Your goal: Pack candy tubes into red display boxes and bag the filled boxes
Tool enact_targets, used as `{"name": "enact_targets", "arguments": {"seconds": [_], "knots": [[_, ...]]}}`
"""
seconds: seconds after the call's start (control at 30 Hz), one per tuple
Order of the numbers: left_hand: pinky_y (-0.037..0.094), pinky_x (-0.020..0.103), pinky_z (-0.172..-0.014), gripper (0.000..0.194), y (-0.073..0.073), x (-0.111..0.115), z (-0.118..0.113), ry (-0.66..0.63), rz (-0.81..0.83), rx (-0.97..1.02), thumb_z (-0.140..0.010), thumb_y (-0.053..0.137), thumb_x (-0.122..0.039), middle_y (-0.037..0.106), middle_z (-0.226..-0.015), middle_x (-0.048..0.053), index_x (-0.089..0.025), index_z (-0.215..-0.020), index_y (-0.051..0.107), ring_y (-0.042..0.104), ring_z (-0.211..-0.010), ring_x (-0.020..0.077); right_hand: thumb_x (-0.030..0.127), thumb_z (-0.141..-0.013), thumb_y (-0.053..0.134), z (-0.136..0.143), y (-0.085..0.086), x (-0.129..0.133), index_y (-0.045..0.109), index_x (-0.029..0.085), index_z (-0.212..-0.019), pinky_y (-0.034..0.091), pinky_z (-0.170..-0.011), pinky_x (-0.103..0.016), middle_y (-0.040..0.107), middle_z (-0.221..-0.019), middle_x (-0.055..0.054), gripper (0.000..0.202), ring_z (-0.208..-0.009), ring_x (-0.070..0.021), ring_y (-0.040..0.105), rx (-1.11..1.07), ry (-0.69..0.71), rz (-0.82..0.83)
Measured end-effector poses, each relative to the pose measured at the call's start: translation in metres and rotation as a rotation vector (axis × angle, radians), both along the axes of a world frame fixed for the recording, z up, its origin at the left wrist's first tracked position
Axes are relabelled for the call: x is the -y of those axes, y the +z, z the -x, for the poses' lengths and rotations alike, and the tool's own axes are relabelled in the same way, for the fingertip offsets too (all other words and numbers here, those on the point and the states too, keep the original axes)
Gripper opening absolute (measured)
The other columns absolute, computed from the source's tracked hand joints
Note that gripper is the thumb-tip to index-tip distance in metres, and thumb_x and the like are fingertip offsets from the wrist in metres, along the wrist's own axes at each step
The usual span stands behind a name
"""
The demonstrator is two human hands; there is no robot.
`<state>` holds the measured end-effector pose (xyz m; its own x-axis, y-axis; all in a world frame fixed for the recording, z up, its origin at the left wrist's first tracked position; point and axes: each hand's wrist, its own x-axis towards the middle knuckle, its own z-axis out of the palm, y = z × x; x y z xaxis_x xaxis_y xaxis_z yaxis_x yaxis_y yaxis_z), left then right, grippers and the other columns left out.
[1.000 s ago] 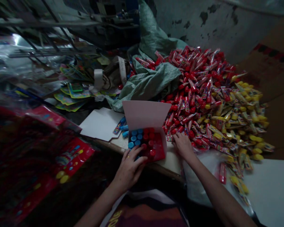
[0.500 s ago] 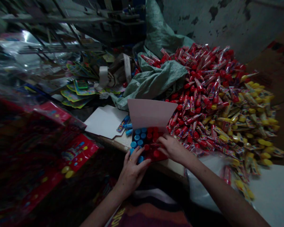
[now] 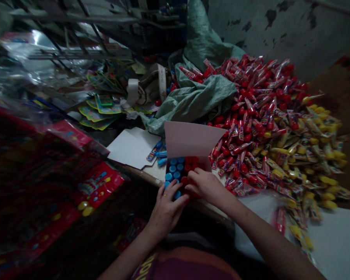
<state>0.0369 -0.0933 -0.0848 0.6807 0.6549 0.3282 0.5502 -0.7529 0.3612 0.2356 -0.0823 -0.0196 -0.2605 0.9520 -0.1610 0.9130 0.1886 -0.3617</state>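
Note:
An open cardboard box with its pale lid raised stands at the table edge in front of me. Blue-capped tubes fill its left side and red-capped tubes its right, caps upward. My left hand lies at the box's front left corner, fingers spread over the front blue caps. Above the red caps, my right hand has its fingers bent and closed on a red-capped tube, mostly hidden beneath them. Loose blue tubes lie just left of the box.
A large heap of wrapped red-capped tubes rises at the right, with yellow-capped ones beyond. A green woven sack lies behind the box. White card and red printed packs are at the left.
My right hand has shifted slightly left and toward me over the red caps. The left hand keeps its place on the box. The whole view has moved a little.

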Motion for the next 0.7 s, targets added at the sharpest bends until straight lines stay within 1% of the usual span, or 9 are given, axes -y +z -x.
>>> {"name": "enact_targets", "arguments": {"seconds": [0.1,0.17,0.23,0.37,0.47,0.6,0.7], "knots": [[0.034,0.056,-0.102,0.029,0.001,0.0,-0.001,-0.003,0.006,0.001,-0.091,0.047,-0.017,0.054,-0.131,0.012,-0.028,-0.109,0.067,0.04,-0.131,0.031,0.028,-0.09,0.058,0.004,-0.014,0.0,0.056,0.02,-0.107,0.045,-0.075,-0.025,0.057,-0.105,-0.005,0.02,-0.086,-0.0157,0.059,-0.103,0.023,0.044],[0.034,0.056,-0.103,0.029,0.001,0.0,-0.001,-0.001,0.015,0.002,-0.091,0.047,-0.017,0.054,-0.13,0.011,-0.028,-0.109,0.067,0.041,-0.131,0.0305,0.021,-0.089,0.054,0.004,-0.017,0.001,0.054,0.019,-0.11,0.045,-0.079,-0.026,0.056,-0.11,-0.007,0.021,-0.092,-0.016,0.059,-0.152,0.006,0.043],[0.034,0.055,-0.103,0.029,0.0,0.0,-0.001,0.003,0.024,0.004,-0.091,0.048,-0.017,0.054,-0.13,0.011,-0.028,-0.109,0.067,0.041,-0.131,0.0299,0.016,-0.089,0.052,0.004,-0.016,0.002,0.053,0.018,-0.11,0.045,-0.08,-0.026,0.057,-0.108,-0.007,0.021,-0.094,-0.0168,0.059,-0.158,-0.023,0.044],[0.034,0.055,-0.103,0.03,-0.003,-0.001,0.0,0.0,0.02,0.017,-0.09,0.048,-0.016,0.055,-0.13,0.011,-0.029,-0.111,0.066,0.041,-0.131,0.0297,0.023,-0.089,0.056,0.007,-0.01,0.004,0.053,0.017,-0.108,0.046,-0.074,-0.029,0.063,-0.098,-0.008,0.02,-0.087,-0.0204,0.062,-0.049,-0.105,0.03],[0.033,0.055,-0.103,0.032,-0.006,-0.001,0.0,-0.003,0.019,0.033,-0.09,0.048,-0.015,0.054,-0.131,0.011,-0.029,-0.112,0.065,0.041,-0.131,0.0303,0.027,-0.09,0.055,0.015,-0.009,0.006,0.054,0.017,-0.108,0.048,-0.073,-0.031,0.065,-0.097,-0.009,0.02,-0.088,-0.0228,0.063,0.03,-0.159,0.003],[0.032,0.054,-0.104,0.031,-0.008,-0.001,0.0,-0.002,0.01,0.023,-0.09,0.048,-0.015,0.054,-0.131,0.011,-0.028,-0.112,0.065,0.04,-0.132,0.03,0.023,-0.092,0.053,0.022,-0.011,0.009,0.053,0.017,-0.111,0.049,-0.079,-0.032,0.064,-0.1,-0.01,0.02,-0.095,-0.0228,0.063,0.035,-0.15,0.003],[0.032,0.054,-0.104,0.03,-0.007,-0.001,-0.001,-0.009,-0.001,0.018,-0.09,0.047,-0.016,0.054,-0.131,0.011,-0.027,-0.111,0.065,0.04,-0.132,0.03,0.022,-0.092,0.053,0.022,-0.011,0.008,0.051,0.017,-0.116,0.05,-0.081,-0.033,0.065,-0.103,-0.01,0.025,-0.096,-0.0234,0.064,0.052,-0.108,0.028]]}}
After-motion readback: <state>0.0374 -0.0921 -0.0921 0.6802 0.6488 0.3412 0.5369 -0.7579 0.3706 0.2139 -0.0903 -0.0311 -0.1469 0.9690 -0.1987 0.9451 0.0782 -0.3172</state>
